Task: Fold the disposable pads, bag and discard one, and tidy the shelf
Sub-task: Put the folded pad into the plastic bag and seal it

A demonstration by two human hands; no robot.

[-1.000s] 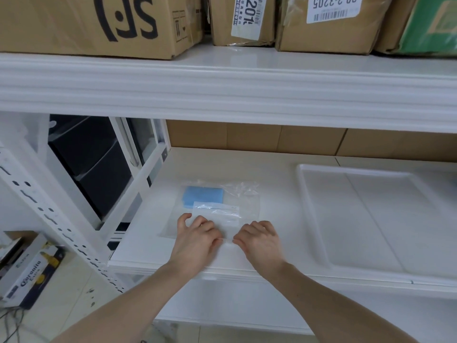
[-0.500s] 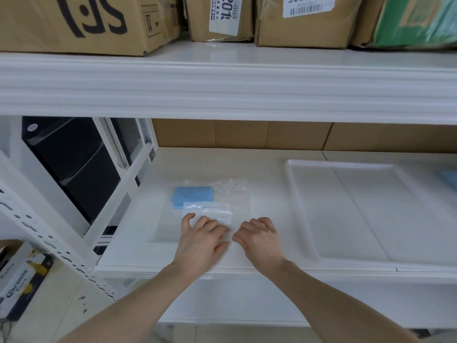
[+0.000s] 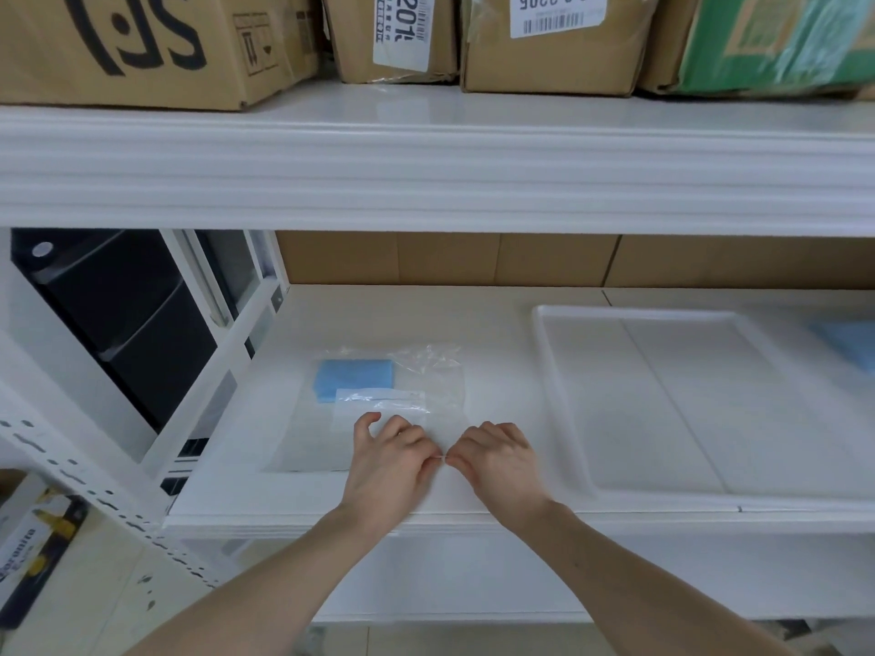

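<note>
I see my hands (image 3: 442, 459) on the shelf (image 3: 473, 319); the bag (image 3: 426, 385) holding the pad (image 3: 352, 378) lies just behind them, the tray (image 3: 558, 400) to their right.

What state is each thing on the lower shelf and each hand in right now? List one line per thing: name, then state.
Clear bag: lying flat on the shelf, near edge pinched by both hands.
Folded blue pad: inside the bag, at its far left.
White tray: flat on the shelf, right of the bag.
Second blue pad: right of the tray, partly out of frame.
Left hand: fingers curled, pinching the bag.
Right hand: fingers curled, pinching the bag.
</note>
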